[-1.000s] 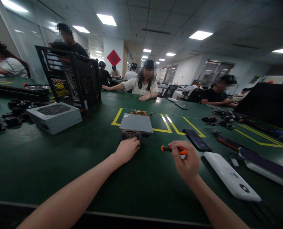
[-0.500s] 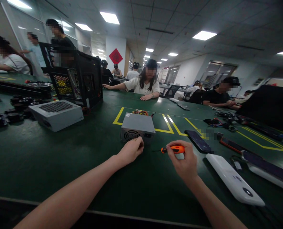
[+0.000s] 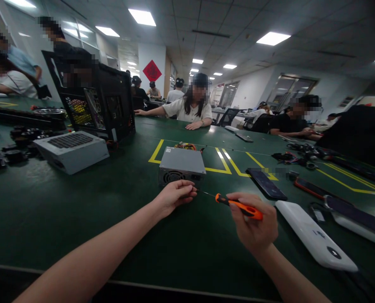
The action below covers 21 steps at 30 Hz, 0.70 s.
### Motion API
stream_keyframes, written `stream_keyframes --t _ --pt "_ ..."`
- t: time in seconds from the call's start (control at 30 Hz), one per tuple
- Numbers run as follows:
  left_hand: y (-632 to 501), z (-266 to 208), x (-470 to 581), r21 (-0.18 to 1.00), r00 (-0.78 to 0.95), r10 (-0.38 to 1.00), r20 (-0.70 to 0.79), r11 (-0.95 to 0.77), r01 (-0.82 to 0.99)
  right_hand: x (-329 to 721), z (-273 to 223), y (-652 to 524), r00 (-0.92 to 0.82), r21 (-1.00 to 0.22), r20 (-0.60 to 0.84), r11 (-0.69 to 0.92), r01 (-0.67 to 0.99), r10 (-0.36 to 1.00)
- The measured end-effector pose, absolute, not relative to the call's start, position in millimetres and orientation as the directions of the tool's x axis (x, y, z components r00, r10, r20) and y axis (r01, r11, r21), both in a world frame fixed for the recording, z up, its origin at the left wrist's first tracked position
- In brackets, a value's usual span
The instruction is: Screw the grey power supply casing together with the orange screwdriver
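Observation:
My right hand (image 3: 256, 223) grips an orange and black screwdriver (image 3: 246, 208), its thin shaft pointing left and slightly up. The shaft's tip reaches the fingers of my left hand (image 3: 176, 197), which pinch together in front of a grey computer power supply (image 3: 182, 162). Whatever lies in that pinch is too small or hidden to name. The power supply rests on the green table, its fan grille and socket facing me, with a bundle of coloured cables (image 3: 185, 146) behind it. My left hand covers part of its lower front edge.
A second power supply (image 3: 72, 151) and an open black computer case (image 3: 95, 101) stand to the left, beside several black fans (image 3: 13, 155). On the right lie a dark phone (image 3: 266, 184) and a white device (image 3: 316, 235). Across the table sits a person (image 3: 193, 105).
The screwdriver has swung from nearly level to tilted, its tip now at my left fingers. My right hand moved right and down. My left hand turned, thumb side up.

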<state>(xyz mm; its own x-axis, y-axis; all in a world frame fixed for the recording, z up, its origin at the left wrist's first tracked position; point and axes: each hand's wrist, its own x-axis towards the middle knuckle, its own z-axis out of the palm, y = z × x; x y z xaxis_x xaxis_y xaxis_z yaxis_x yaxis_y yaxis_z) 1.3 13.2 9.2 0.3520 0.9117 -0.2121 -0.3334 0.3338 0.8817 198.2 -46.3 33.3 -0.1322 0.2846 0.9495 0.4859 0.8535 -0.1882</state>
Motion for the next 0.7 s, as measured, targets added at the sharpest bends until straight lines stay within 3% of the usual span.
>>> stream_keyframes --t 0.2,0.47,0.7 --pt "16.5 4.3 -0.9 0.804 0.387 0.893 -0.228 0.397 -0.443 200.5 36.1 -51.2 -0.154 -0.170 0.952 0.875 0.453 0.265" --pt "11.9 10.4 1.0 0.772 0.386 0.890 -0.243 0.418 -0.478 196.8 39.2 -54.3 -0.247 -0.127 0.923 0.841 0.527 0.294" --pt "11.2 13.1 1.3 0.754 0.385 0.885 -0.261 0.436 -0.491 198.2 36.9 -56.6 -0.361 0.035 0.911 0.837 0.545 0.197"
